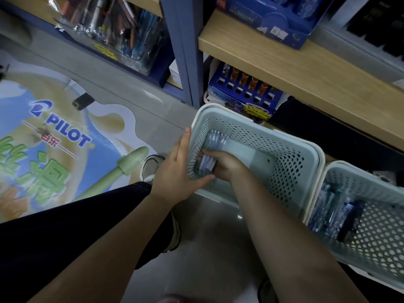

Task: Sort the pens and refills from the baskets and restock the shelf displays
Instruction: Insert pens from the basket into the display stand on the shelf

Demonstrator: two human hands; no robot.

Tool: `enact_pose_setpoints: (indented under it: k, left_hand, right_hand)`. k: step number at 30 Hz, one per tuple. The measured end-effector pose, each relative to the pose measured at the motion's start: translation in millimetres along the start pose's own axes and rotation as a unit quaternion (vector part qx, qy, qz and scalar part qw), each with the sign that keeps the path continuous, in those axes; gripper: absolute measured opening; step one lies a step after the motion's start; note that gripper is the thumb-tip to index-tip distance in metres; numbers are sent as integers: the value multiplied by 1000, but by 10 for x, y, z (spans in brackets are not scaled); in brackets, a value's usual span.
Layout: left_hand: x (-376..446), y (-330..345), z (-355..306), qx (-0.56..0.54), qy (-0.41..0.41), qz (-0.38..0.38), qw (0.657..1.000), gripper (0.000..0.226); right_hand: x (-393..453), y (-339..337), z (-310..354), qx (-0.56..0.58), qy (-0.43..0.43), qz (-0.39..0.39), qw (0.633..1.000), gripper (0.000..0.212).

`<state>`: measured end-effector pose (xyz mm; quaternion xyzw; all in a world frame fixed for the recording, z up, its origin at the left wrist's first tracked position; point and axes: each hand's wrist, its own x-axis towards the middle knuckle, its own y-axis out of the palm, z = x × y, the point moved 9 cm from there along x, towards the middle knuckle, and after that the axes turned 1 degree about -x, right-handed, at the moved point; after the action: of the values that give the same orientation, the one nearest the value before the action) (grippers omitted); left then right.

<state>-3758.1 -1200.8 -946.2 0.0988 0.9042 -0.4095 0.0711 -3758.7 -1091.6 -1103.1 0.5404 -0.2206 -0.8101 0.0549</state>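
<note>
Left of the near basket (pixel 314 154), the floor carries a big Pilot floor sticker (pixel 54 136). Now the left hand (pixel 179 169): fingers straight and flat against the basket's outside wall, thumb hooked toward the rim, bracing it. Inside the basket, hard against that same wall, the right hand (pixel 223 164) curls round a bundle of pens (pixel 209 158). Light, stiff, smooth-barrelled sticks, I'd say — likely to fan out or slide if taken by the ends, so a mid-bundle squeeze looks right. Right of it, touching, a second basket (pixel 371 243) holds more packaged pens or refills.
</note>
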Motion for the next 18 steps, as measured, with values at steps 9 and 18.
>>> enact_pose_setpoints:
  k: [9, 18]
  left_hand:
    - [-13, -154, -335, 165, 14, 38, 985, 124]
    - [-490, -475, -1883, -181, 29, 212, 960, 69]
  right_hand:
    - [-1095, -52, 396, -151, -94, 24, 984, 14]
    - [-3148, 445, 942, -117, -281, -16, 952, 18]
